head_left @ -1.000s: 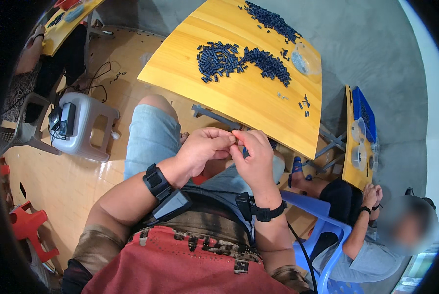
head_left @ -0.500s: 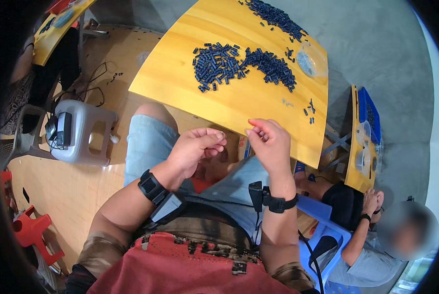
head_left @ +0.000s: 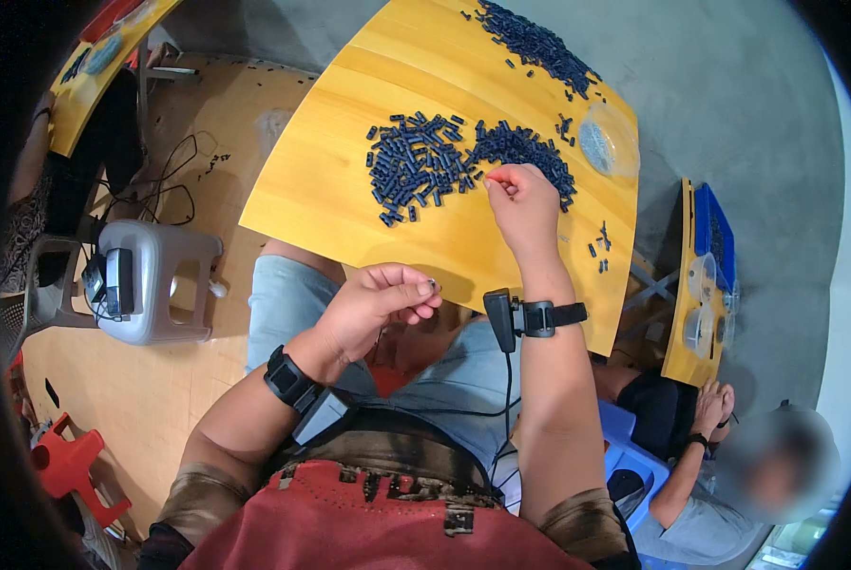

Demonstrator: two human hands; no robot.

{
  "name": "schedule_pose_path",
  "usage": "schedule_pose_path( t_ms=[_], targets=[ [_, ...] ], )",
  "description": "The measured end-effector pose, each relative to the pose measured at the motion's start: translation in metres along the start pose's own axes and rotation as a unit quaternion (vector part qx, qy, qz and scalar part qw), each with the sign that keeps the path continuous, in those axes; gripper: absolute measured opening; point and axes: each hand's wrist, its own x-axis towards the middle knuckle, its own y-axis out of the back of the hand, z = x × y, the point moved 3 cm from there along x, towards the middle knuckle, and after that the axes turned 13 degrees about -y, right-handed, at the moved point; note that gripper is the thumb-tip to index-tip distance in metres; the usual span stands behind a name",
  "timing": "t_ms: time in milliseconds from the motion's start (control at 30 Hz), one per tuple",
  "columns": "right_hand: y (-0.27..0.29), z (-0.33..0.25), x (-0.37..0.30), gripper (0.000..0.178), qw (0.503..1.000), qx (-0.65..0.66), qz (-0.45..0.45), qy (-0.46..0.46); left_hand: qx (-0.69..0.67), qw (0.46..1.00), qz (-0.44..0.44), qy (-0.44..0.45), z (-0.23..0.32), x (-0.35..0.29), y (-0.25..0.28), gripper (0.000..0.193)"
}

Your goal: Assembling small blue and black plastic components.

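Observation:
My left hand [head_left: 385, 299] is over my lap, just off the yellow table's near edge. Its thumb and forefinger pinch a small dark piece [head_left: 433, 283], mostly hidden by the fingertips. Farther forward, my right hand [head_left: 524, 204] is over the table [head_left: 311, 180], closed in a pinch at the near side of the small black parts. Whatever those fingers hold, if anything, cannot be made out. The short, tube-like black parts form a loose pile [head_left: 416, 161] left of the right hand and a denser pile [head_left: 530, 152] beyond it.
Another black heap [head_left: 539, 47] lies at the table's far edge, near a clear round tray [head_left: 623, 142] of small silvery bits. Several loose parts [head_left: 603, 252] lie at right. A grey stool [head_left: 173, 275] stands left; a co-worker [head_left: 701, 494] sits right, by another table [head_left: 677, 332].
My right hand has moved forward from beside my left hand to the black parts on the table. My left hand stays over my lap, still pinching. The view has shifted slightly.

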Motion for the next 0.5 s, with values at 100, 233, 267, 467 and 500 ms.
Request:
schedule_pose_path(
  t_ms=[100,233,267,467,500],
  targets=[
    [-0.007,-0.010,0.008,0.004,0.990,-0.085,0.013,0.116,-0.016,1.000,-0.004,0.008,0.000,0.002,0.005,0.014],
    [-0.019,0.000,0.017,0.006,0.996,-0.031,-0.026,0.075,-0.028,1.000,-0.007,0.012,0.001,0.003,0.009,0.014],
    [-0.019,0.005,0.018,0.006,0.996,-0.032,-0.027,0.074,-0.030,0.999,-0.014,0.014,0.002,0.003,0.008,0.014],
    [-0.022,0.012,0.015,0.009,0.997,-0.061,-0.034,0.038,-0.043,0.999,-0.009,0.016,0.003,0.006,0.011,0.013],
    [-0.023,0.011,0.015,0.009,0.996,-0.068,-0.038,0.045,-0.043,0.999,-0.009,0.017,0.002,0.006,0.011,0.013]
  ],
)
